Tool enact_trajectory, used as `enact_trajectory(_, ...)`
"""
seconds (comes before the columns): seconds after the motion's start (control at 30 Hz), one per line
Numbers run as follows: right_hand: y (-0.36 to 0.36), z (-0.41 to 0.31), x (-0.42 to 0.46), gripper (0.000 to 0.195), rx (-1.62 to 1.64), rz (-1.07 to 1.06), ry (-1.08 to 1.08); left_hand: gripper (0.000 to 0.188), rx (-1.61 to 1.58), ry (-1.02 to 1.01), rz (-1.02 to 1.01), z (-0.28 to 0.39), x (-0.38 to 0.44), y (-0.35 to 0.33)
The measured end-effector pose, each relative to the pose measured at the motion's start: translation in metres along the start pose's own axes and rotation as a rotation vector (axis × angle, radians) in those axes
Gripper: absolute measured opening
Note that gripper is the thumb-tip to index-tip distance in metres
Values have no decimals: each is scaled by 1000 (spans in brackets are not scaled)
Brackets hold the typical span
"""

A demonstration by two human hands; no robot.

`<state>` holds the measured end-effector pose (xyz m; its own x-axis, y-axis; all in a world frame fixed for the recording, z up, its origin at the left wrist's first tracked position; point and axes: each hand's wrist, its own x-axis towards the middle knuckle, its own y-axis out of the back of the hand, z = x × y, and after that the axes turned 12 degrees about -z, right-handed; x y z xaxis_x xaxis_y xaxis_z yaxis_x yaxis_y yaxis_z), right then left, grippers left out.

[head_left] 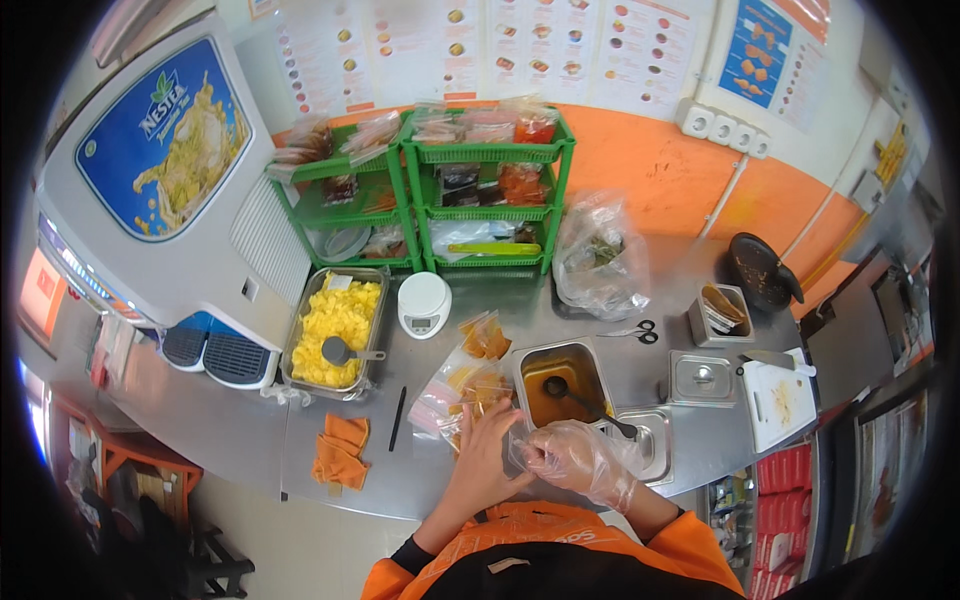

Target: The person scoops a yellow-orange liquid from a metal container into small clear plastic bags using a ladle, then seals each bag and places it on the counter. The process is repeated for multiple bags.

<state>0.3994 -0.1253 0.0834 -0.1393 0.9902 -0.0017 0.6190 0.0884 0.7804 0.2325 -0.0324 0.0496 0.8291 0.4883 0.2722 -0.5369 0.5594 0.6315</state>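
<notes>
My left hand (pixel 484 454), bare, is spread with its fingertips beside a pile of zip bags of brown sauce (pixel 480 386). A clear plastic glove covers my right hand (pixel 574 457), whose fingers are curled near the left palm; whether they pinch a bag cannot be told. Just beyond stands a steel pan of brown sauce (pixel 546 397) with a black ladle (pixel 592 406) resting in it. A steel lid (pixel 654 450) lies partly under the gloved wrist. Left of the bags are a black pen (pixel 397 418) and an orange cloth (pixel 343 450).
A tray of yellow chunks (pixel 337 322) with a grey scoop (pixel 337 351), a white kitchen scale (pixel 424 304) and green racks (pixel 487 154) stand behind. Scissors (pixel 641 331), a lidded steel container (pixel 701 377), and a white cutting board (pixel 781 405) with a knife (pixel 769 358) are at right.
</notes>
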Motion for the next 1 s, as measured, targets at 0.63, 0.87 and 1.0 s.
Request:
enact_trajectory(0.63,-14,-23,-26,48,186,-19,-85,53,250,-166,-150,-18,13,1)
enact_trajectory(0.87,-13,-12,-20,64,423,167,182,66,483,152,-19,-74,5,29)
enact_trajectory(1.0,-5,-11,-21,64,365,108,119,90,95,275,54,-70,-2,39)
